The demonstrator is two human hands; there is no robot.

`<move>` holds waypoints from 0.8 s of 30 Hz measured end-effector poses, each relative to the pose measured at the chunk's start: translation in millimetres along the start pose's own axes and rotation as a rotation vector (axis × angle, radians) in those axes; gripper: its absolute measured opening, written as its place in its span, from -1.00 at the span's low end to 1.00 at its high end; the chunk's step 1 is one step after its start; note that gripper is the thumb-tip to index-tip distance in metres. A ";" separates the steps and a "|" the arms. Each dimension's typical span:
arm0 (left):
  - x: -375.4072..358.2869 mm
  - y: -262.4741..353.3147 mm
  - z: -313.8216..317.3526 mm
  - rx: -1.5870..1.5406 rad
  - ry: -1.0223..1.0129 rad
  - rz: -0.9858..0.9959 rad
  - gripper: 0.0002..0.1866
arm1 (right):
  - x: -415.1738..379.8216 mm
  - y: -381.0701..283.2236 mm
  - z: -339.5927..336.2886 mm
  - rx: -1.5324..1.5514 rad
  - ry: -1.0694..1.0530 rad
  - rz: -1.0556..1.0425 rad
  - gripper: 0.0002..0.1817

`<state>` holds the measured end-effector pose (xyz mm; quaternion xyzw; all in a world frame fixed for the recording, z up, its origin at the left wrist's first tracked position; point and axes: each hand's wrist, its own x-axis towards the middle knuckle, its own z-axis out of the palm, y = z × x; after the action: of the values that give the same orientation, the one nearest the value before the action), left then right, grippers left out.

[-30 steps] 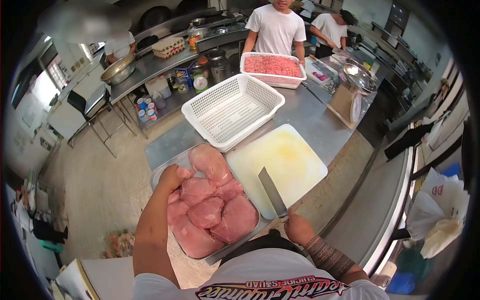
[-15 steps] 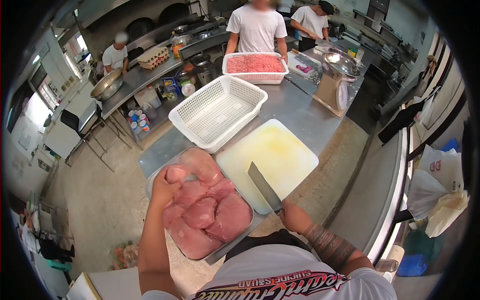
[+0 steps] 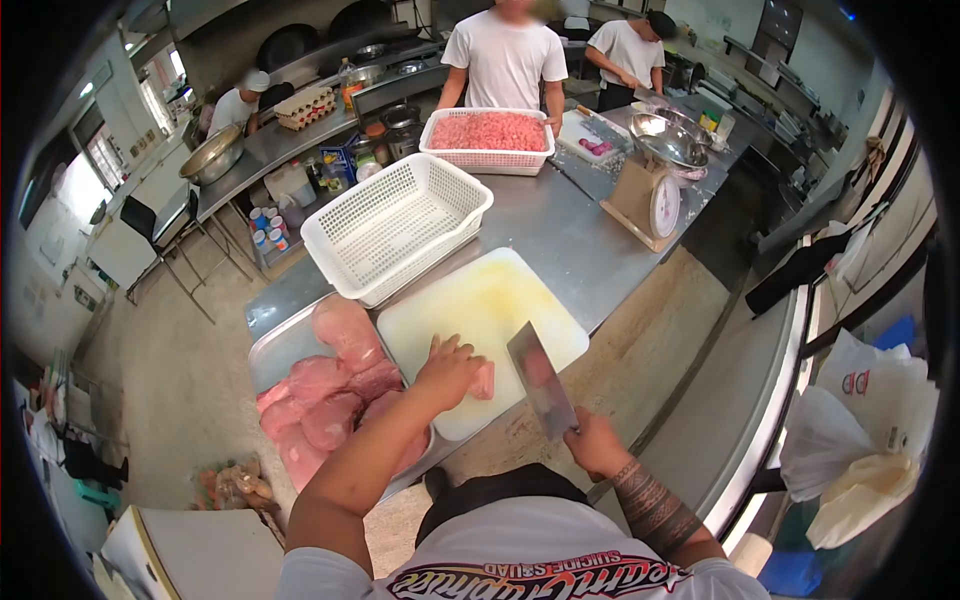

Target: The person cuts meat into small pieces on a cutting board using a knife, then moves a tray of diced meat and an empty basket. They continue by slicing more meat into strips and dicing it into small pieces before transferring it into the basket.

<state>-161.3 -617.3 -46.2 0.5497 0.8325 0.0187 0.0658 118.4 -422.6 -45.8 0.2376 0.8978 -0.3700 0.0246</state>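
Left hand [image 3: 447, 373] moved to board [image 3: 455, 305], grip on meat piece [image 3: 483, 381] unclear; right hand [image 3: 597, 446] clamps cleaver [image 3: 542, 382], its length pointing forward-left.

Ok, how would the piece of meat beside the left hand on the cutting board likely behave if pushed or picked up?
The piece of meat looks raw and boneless, so it would probably feel soft and give under pressure. It may slide on the flat cutting board. Its chunky shape suggests little rolling.
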 end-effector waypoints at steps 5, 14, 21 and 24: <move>-1.2 22.9 21.5 -0.273 0.046 -0.240 -0.36 | 2.5 32.5 -10.9 0.050 -0.075 0.029 -0.66; -26.4 24.8 68.2 -0.517 0.314 -0.398 -0.12 | 41.0 31.3 -20.9 0.027 -0.142 -0.100 -0.62; -6.2 11.6 73.4 -0.519 0.359 -0.442 0.01 | 88.0 19.3 -24.3 -0.183 -0.170 -0.145 -0.63; -0.6 20.3 62.0 -0.521 0.377 -0.462 0.12 | 106.7 5.0 -37.1 -0.251 -0.205 -0.133 -0.66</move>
<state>-134.5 -612.4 -105.5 0.2996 0.8992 0.3147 0.0514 31.0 -350.9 -45.7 0.1338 0.9435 -0.2781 0.1209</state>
